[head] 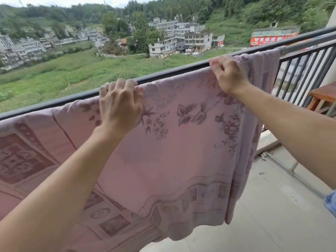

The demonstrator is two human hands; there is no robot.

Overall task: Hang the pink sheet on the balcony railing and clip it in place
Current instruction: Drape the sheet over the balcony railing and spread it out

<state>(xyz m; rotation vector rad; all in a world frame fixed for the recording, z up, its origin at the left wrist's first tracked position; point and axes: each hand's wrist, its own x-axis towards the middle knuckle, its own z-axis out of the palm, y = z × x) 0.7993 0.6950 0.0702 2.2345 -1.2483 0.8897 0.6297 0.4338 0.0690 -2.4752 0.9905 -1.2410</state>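
A pink sheet (181, 146) with a darker floral and square pattern hangs draped over the dark balcony railing (172, 71), from the left edge of view to near the right bars. My left hand (120, 104) lies on the sheet at the rail, fingers curled over the top edge. My right hand (229, 75) is further right along the rail and pinches the sheet's top fold. No clip is visible.
Vertical railing bars (301, 75) stand at the right. A wooden stool or table (323, 99) sits by the right wall. A metal rod (283, 166) lies on the tiled floor. Below the balcony lie fields and buildings.
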